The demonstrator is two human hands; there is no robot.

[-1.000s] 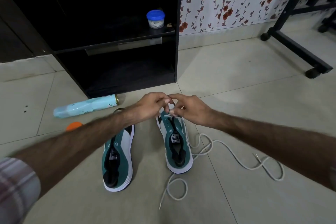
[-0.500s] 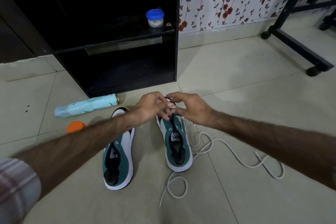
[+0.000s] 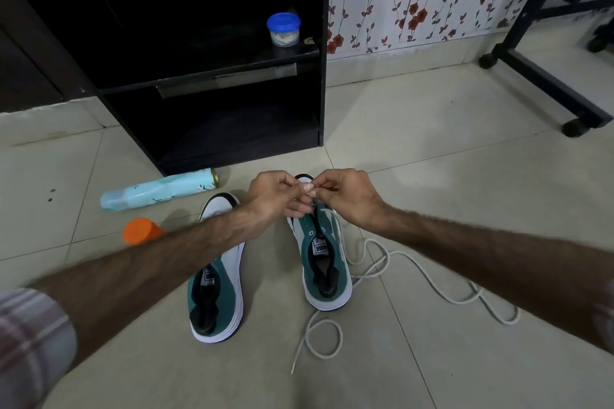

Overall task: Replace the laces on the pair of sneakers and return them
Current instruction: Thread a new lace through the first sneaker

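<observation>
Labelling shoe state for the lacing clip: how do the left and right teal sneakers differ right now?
The right teal-and-white sneaker is being worked on: both hands meet over its toe end, and a white lace trails beside it. The left teal-and-white sneaker lies untouched, with no lace visible, partly crossed by the left forearm, and sits nearer the camera. Both stand upright on the tile floor, toes pointing away.

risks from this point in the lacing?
1. Both hands, left hand and right hand, pinch near the toe end of the right sneaker; what they pinch is hidden, so a missed eyelet is possible.
2. The white lace lies in loose loops on the floor; pulling it through could knot it.
3. The left sneaker shows no lace, and the left forearm crosses over it and could nudge it.
</observation>
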